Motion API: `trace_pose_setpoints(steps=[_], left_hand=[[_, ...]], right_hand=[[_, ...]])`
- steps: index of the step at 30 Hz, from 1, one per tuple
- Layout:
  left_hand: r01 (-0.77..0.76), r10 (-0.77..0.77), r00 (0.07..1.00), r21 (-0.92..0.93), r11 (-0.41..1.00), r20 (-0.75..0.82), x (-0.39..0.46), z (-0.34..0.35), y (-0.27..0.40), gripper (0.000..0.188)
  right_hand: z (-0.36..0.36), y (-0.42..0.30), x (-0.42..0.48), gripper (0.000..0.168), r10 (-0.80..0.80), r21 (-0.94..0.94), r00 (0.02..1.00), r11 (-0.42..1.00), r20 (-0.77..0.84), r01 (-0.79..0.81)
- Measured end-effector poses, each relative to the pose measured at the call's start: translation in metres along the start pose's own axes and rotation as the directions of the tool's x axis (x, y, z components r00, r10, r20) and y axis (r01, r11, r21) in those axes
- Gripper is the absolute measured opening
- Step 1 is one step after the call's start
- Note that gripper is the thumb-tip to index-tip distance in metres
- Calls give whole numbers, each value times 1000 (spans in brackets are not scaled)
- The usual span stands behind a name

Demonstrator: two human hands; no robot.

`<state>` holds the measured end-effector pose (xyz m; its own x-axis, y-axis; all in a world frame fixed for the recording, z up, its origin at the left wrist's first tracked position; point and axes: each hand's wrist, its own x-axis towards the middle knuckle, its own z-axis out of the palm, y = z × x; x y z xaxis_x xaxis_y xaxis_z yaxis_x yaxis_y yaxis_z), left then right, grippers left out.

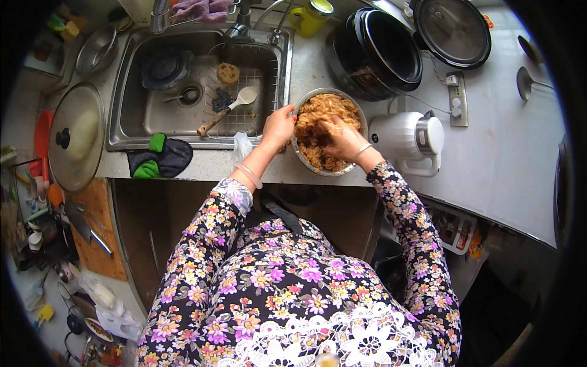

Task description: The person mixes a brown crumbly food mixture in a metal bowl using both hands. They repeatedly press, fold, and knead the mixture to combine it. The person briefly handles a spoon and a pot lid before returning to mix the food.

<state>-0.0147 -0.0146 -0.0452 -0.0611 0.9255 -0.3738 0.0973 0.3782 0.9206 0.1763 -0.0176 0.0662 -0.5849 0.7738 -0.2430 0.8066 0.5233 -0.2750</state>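
A round metal bowl stands at the counter's front, right of the sink, filled with a brown, moist, shredded-looking food mixture. My left hand grips the bowl's left rim, with the fingertips at its upper left edge. My right hand is down in the mixture. Its fingers are coated, blurred and partly buried, so how far they are closed is hidden. Immediately right of the bowl is a white electric kettle. Behind it, a black electric cooker stands with its lid raised.
The steel sink on the left holds a wire rack, a wooden-handled spoon and a dark-lidded container. Black-and-green mitts lie at the front edge. A glass lid and a knife are at far left.
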Motion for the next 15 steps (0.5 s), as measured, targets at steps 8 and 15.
trace_pose_setpoints(steps=[8, 15], left_hand=[[31, -31, 999, -3, 1000, 6, 13, 0, 16, 34], [-12, 12, 1000, 55, 998, -4, 11, 4, 11, 33]], right_hand=[[37, 19, 61, 26, 49, -236, 913, 970, 404, 52], [-26, 48, -6, 79, 9, 63, 936, 997, 353, -33]])
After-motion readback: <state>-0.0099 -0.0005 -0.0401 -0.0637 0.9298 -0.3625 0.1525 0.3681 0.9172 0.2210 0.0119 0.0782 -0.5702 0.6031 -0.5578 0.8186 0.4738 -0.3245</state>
